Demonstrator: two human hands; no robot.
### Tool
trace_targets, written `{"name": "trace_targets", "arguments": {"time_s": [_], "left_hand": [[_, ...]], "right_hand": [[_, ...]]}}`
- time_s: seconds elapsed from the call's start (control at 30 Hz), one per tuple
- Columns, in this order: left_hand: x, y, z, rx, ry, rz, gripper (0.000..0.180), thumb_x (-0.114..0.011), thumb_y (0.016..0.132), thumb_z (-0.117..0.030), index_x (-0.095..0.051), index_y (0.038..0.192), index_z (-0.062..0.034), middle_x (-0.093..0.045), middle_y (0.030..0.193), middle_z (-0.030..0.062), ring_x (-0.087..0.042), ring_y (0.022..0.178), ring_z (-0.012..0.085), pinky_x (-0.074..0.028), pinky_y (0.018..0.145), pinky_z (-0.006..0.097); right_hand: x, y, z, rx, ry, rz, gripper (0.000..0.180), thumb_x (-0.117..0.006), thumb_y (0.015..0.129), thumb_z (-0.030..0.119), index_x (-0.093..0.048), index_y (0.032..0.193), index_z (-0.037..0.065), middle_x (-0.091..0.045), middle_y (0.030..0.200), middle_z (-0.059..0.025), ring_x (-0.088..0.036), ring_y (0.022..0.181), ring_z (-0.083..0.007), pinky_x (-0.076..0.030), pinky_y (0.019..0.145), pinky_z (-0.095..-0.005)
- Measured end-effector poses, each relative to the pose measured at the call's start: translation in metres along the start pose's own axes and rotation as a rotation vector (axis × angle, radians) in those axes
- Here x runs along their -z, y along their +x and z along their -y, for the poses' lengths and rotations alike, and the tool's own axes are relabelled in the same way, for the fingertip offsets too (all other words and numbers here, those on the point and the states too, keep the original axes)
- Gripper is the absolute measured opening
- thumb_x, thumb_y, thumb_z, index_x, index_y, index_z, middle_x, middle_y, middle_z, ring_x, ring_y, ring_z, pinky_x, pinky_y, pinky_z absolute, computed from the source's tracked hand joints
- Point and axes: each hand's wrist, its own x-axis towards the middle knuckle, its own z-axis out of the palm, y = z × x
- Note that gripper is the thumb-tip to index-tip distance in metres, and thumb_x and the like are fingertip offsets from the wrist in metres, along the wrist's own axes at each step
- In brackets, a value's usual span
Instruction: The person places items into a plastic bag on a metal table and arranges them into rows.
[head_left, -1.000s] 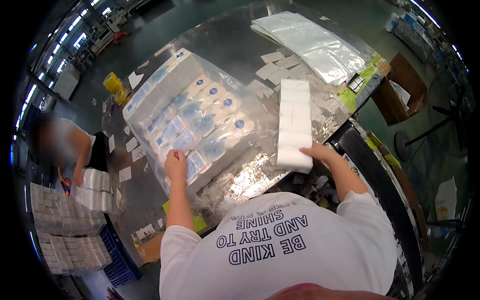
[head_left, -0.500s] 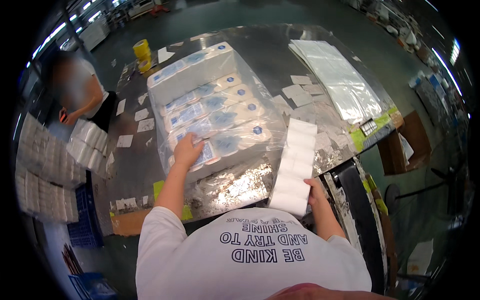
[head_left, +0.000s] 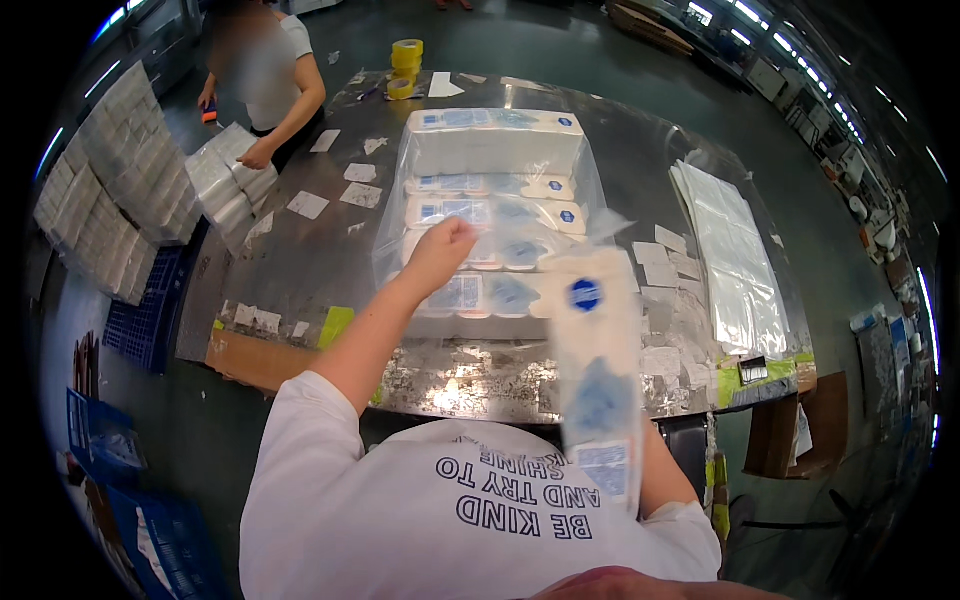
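On the table lies a large clear plastic bag (head_left: 395,215) with several long packs of paper rolls (head_left: 500,215) stacked in rows inside, white with blue print. My left hand (head_left: 442,252) is above the near left part of the bag, its fingers closed, seemingly pinching the film. Another long pack of rolls (head_left: 590,350) stands tilted at the right of the bag, its blue-printed side toward me and blurred by motion. My right hand is hidden behind this pack; only the right forearm (head_left: 662,468) shows, beneath its lower end.
A stack of flat clear bags (head_left: 735,265) lies at the table's right. Yellow tape rolls (head_left: 405,68) stand at the far left, with paper labels (head_left: 308,205) scattered nearby. A co-worker (head_left: 275,90) touches wrapped packs (head_left: 225,185) at the left. An open carton (head_left: 790,430) sits below right.
The loose pack has been raised and turned, from its plain white side to its printed side. My left hand has lifted slightly and its fingers have closed. My view has swung left.
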Motion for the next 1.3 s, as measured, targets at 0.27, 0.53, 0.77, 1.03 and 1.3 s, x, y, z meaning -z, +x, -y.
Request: {"name": "trace_targets", "arguments": {"time_s": [0.27, 0.53, 0.77, 1.03, 1.3], "left_hand": [[0.026, -0.104, -0.092, -0.391, 0.145, 0.033, 0.010, -0.063, 0.089, -0.010, -0.063, 0.094, -0.0022, -0.061, 0.072, 0.0033, -0.052, 0.064, 0.0096, -0.043, 0.059, 0.025], [-0.009, -0.105, -0.078, -0.466, 0.086, 0.162, 0.008, -0.064, 0.087, -0.008, -0.066, 0.093, -0.0039, -0.066, 0.080, 0.0075, -0.060, 0.066, 0.0175, -0.047, 0.062, 0.028], [-0.027, -0.108, -0.045, -0.441, 0.283, 0.287, 0.012, -0.060, 0.090, -0.019, -0.063, 0.098, -0.0101, -0.065, 0.081, 0.0096, -0.063, 0.072, 0.0280, -0.049, 0.067, 0.037], [-0.036, -0.115, -0.009, -0.197, 0.275, 0.430, 0.018, -0.053, 0.094, -0.026, -0.060, 0.099, -0.0110, -0.065, 0.081, 0.0100, -0.064, 0.076, 0.0292, -0.048, 0.067, 0.039], [-0.029, -0.092, 0.031, 0.014, 0.550, 0.368, 0.023, -0.051, 0.094, -0.030, -0.063, 0.099, -0.0104, -0.067, 0.087, 0.0123, -0.064, 0.082, 0.0334, -0.049, 0.073, 0.043]], "right_hand": [[-0.026, 0.061, -0.017, -0.211, -0.156, 0.152, 0.050, -0.065, 0.078, 0.020, -0.057, 0.123, -0.001, -0.066, 0.109, -0.0159, -0.065, 0.096, -0.0272, -0.052, 0.087, -0.0390], [-0.101, 0.176, 0.059, 0.062, -0.352, 0.233, 0.046, -0.065, 0.079, 0.019, -0.059, 0.121, -0.001, -0.067, 0.106, -0.0148, -0.065, 0.094, -0.0248, -0.052, 0.085, -0.0369], [-0.156, 0.262, 0.042, 0.065, -0.764, 0.188, 0.041, -0.064, 0.081, 0.016, -0.060, 0.119, -0.001, -0.067, 0.106, -0.0127, -0.065, 0.094, -0.0213, -0.052, 0.083, -0.0343], [-0.139, 0.423, 0.111, 0.823, -0.744, 0.035, 0.050, -0.055, 0.088, 0.009, -0.044, 0.136, 0.004, -0.059, 0.123, -0.0165, -0.057, 0.111, -0.0291, -0.043, 0.098, -0.0359], [-0.076, 0.404, 0.113, 0.991, -2.029, -0.261, 0.056, -0.061, 0.083, 0.026, -0.049, 0.135, 0.009, -0.056, 0.125, -0.0216, -0.050, 0.121, -0.0332, -0.044, 0.094, -0.0459]]}}
